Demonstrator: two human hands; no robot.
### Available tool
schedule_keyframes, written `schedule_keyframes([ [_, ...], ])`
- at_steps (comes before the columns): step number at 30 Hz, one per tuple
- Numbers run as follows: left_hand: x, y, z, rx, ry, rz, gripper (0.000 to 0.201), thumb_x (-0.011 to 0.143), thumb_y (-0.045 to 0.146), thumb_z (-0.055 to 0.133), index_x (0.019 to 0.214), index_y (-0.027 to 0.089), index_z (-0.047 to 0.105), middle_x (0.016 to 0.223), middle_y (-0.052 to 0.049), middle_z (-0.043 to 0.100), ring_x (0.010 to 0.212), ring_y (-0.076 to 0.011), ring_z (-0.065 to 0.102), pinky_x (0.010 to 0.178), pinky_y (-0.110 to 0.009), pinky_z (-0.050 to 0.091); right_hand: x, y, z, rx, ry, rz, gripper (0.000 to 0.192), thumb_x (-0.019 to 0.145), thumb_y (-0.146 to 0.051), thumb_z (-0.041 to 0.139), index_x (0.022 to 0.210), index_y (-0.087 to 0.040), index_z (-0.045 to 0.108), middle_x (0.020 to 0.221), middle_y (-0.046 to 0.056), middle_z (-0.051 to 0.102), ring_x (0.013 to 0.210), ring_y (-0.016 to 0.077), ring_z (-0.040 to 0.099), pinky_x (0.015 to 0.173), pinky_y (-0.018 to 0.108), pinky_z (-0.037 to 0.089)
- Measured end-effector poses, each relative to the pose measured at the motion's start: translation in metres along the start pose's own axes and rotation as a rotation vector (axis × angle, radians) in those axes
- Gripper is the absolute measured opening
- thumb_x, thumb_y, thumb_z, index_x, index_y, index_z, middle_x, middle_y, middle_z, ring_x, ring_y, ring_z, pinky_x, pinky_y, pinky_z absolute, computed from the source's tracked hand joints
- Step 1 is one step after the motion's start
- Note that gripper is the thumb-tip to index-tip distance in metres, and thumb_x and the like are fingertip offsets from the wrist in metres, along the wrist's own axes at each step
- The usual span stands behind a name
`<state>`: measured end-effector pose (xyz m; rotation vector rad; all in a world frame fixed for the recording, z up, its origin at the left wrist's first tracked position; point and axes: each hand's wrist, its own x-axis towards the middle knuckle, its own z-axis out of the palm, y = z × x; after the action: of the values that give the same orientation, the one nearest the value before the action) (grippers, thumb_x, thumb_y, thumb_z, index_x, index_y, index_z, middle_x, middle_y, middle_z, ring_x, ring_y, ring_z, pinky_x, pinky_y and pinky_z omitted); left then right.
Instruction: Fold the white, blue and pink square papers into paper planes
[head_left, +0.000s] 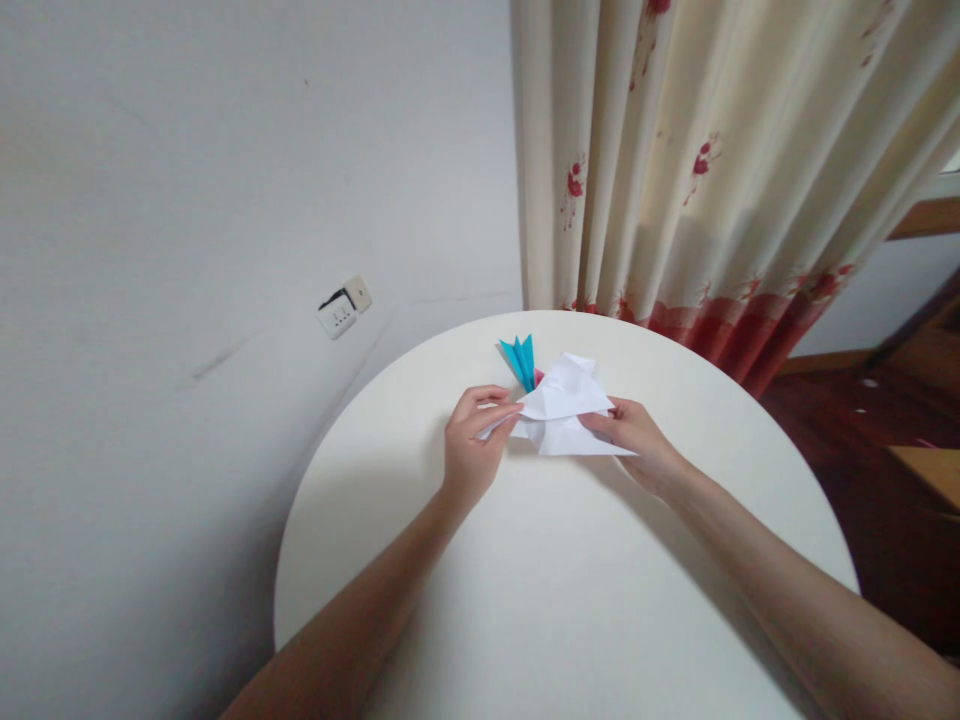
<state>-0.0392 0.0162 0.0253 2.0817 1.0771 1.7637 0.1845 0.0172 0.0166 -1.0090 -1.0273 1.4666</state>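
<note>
A round table [570, 600] is set against a wall [225, 200] on the left, with a curtain [712, 170] hung behind it to the right. A wall socket [343, 308] is mounted on the wall, left of the table's far edge. Over the far part of the table, a folded sheet of paper [564, 410] is held between the left hand [474, 440] at its left corner and the right hand [637, 438] at its right edge. A small folded paper figure [521, 360] is placed just behind the sheet, towards the left, on the table. A wooden floor [862, 440] is seen to the right of the table.
</note>
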Motion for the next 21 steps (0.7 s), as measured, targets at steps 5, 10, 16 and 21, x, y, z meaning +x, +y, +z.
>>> schedule_keyframes([
  [5,-0.001,0.001,-0.002,0.049,0.075,-0.02,0.01,0.088,0.024,0.063,0.082,0.019,0.07,0.091,-0.005,0.068,0.09,-0.0171,0.064,0.083,-0.031,0.051,0.001,0.0,0.003,0.064,0.12,0.022,0.031,0.063,-0.034,0.081,0.085,-0.013,0.075,0.086,0.01,0.076,0.072,0.0221,0.068,0.067,0.031,0.051],
  [10,0.0,-0.005,0.002,-0.096,0.17,-0.357,0.019,0.087,0.034,0.063,0.079,0.017,0.062,0.07,-0.001,0.063,0.067,-0.014,0.06,0.062,-0.023,0.047,0.007,0.003,0.003,-0.022,0.336,-0.133,0.031,0.066,-0.034,0.078,0.09,-0.015,0.075,0.088,0.009,0.076,0.073,0.0239,0.07,0.069,0.034,0.054],
  [16,0.005,-0.021,0.004,-0.429,0.259,-0.741,0.031,0.076,0.033,0.068,0.101,0.02,0.055,0.075,0.001,0.064,0.065,-0.0137,0.062,0.059,-0.022,0.046,0.007,0.008,0.003,-0.106,0.359,-0.29,0.034,0.071,-0.039,0.076,0.094,-0.014,0.074,0.086,0.008,0.076,0.074,0.0239,0.07,0.064,0.032,0.054],
  [21,0.004,-0.021,0.003,-0.469,0.125,-0.825,0.023,0.075,0.033,0.066,0.092,0.02,0.059,0.082,-0.001,0.064,0.071,-0.0145,0.062,0.055,-0.02,0.046,0.007,0.007,0.004,-0.045,0.371,-0.256,0.031,0.071,-0.039,0.075,0.09,-0.015,0.074,0.081,0.006,0.075,0.067,0.0222,0.068,0.059,0.03,0.052],
])
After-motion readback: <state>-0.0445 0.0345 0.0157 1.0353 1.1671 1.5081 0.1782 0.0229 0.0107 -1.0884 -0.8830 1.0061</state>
